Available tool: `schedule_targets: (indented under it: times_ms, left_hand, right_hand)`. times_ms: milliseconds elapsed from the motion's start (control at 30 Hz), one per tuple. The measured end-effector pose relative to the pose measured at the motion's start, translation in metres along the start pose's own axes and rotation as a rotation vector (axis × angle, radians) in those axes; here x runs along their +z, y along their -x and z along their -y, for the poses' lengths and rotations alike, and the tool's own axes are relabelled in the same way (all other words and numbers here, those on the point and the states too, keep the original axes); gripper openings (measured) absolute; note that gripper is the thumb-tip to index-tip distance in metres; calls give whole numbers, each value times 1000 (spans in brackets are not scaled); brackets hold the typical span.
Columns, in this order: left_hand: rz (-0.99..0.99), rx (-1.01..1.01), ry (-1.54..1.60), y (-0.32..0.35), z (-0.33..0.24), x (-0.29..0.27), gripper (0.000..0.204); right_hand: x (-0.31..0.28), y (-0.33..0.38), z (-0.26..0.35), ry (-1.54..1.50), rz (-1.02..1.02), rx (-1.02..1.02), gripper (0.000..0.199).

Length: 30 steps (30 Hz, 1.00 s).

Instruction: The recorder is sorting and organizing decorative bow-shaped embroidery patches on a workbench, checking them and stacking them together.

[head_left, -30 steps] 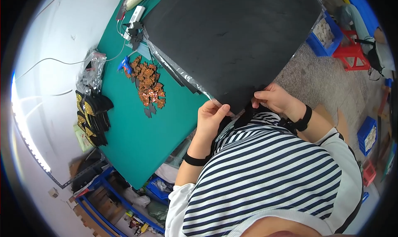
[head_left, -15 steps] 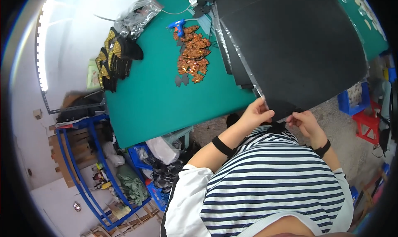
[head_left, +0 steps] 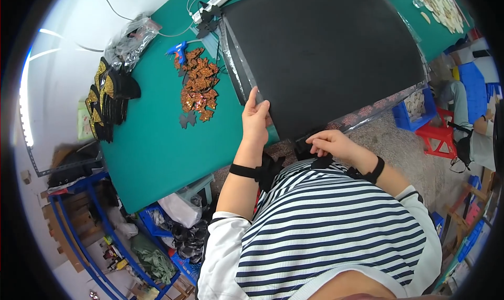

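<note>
A large black sheet (head_left: 325, 58), with clear plastic film along its left edge, lies over the far right of the table. My left hand (head_left: 255, 120) grips the sheet's near left edge, its index finger pointing up along the film. Close to my waist, my right hand (head_left: 336, 144) is just off the near edge of the sheet. Its fingers are loosely bent and apart, and I see nothing held in them. Small black pieces (head_left: 303, 147) hang beside its fingertips. Under the sheet's raised near edge, a strip of reddish glittery material (head_left: 362, 111) shows in clear plastic.
Left of the sheet on the green table (head_left: 152, 163) lie orange glitter cut-outs (head_left: 199, 84), a blue glue gun (head_left: 178, 52) and a white power strip (head_left: 212, 6). Black-and-gold pieces (head_left: 110, 100) are stacked at the left. A blue bin (head_left: 415, 111) and red stool (head_left: 438, 137) stand right.
My left hand has moved up along the sheet's left edge. The right hand has come away from the near edge, and the reddish strip now shows there. The whole view has shifted.
</note>
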<state>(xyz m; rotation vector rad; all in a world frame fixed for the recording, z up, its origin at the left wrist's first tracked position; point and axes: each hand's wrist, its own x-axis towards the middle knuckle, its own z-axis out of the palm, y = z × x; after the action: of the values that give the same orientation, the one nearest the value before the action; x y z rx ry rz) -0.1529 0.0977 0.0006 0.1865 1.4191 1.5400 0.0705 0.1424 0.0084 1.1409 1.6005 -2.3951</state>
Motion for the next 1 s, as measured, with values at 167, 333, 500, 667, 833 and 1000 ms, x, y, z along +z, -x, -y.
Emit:
schedule_targets:
  times_ms: [167,333,500,667,833,1000]
  left_hand:
    - [49,-188,47,17,21,-21,18]
    - [280,-412,-14,54,35,-6,21]
    - [369,-298,155,63,18,-2,14]
    - [355,-268,161,62,-6,2,9]
    - [333,-271,289,61,-9,12,11]
    - [297,-240,143,64,-6,24,10]
  right_hand:
    - [-19,16,-5,53,-298,-215,19]
    - [-28,19,0,400,-530,-518,14]
    - [-3,4,37,764,-528,-847,18]
    - [5,-4,55,691,-486,-864,19]
    - [7,3,64,672,-479,-843,23]
    - [17,2,62,696,-527,-843,31]
